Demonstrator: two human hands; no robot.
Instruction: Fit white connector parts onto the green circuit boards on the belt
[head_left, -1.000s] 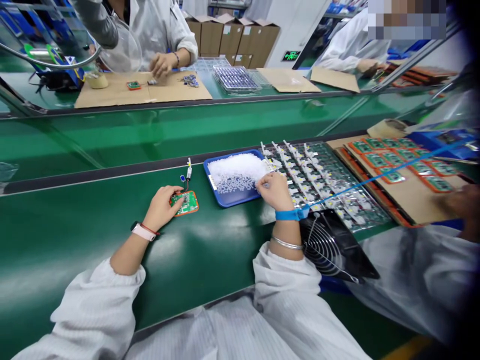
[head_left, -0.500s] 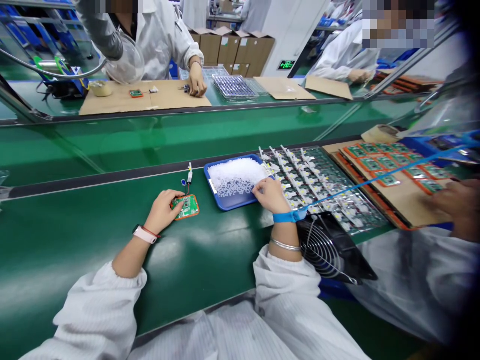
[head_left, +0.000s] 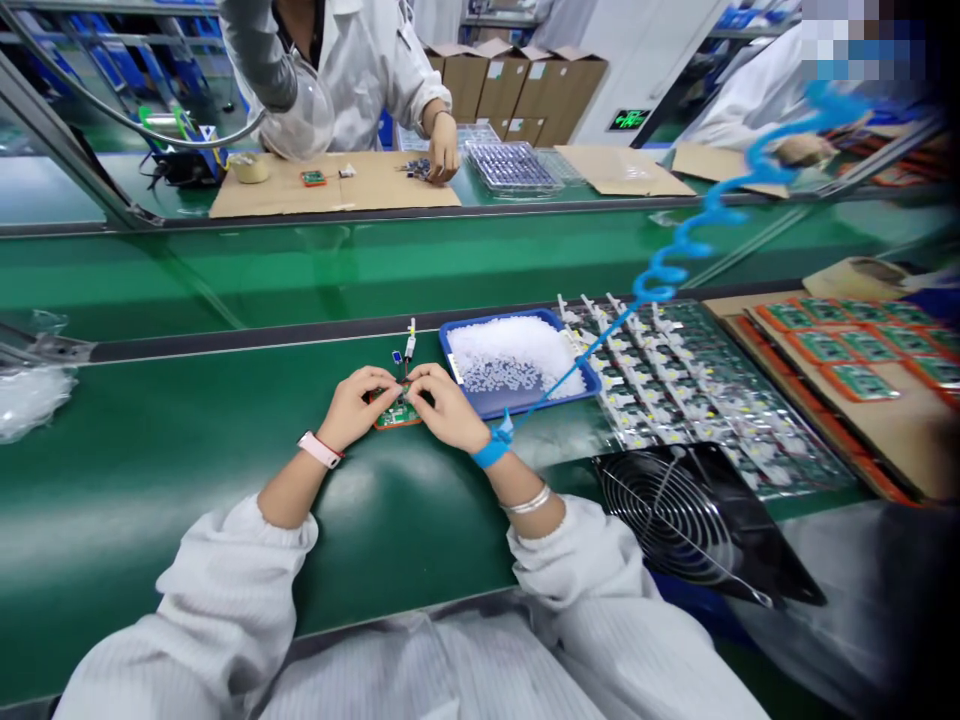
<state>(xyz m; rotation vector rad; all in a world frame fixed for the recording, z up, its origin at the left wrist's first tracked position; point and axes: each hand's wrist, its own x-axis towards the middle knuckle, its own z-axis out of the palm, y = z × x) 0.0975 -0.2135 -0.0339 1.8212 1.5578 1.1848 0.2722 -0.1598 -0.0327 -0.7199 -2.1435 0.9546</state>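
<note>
A small green circuit board in an orange frame (head_left: pixel 398 413) lies on the green bench, with thin wires running from it to small connectors (head_left: pixel 405 350) behind it. My left hand (head_left: pixel 361 403) grips the board's left side with curled fingers. My right hand (head_left: pixel 448 403) presses on the board's right side, fingers pinched together; whether it holds a small part is hidden. A blue wrist strap (head_left: pixel 491 449) sits on my right wrist, and its coiled cord (head_left: pixel 679 243) runs up to the right. Just right of my hands stands a blue tray (head_left: pixel 585 369) of small white parts.
A clear tray of boards with white connectors (head_left: pixel 690 390) lies right of the blue tray, and cardboard with orange-framed boards (head_left: pixel 847 370) beyond it. A black fan (head_left: pixel 675 510) sits at the near edge. A plastic bag (head_left: pixel 30 395) lies left. Across the conveyor, another person's hand (head_left: pixel 444 155) rests on cardboard.
My right hand left the blue tray and moved left onto the circuit board, meeting my left hand. The view shifted left, and the coiled cord now stretches across the right side.
</note>
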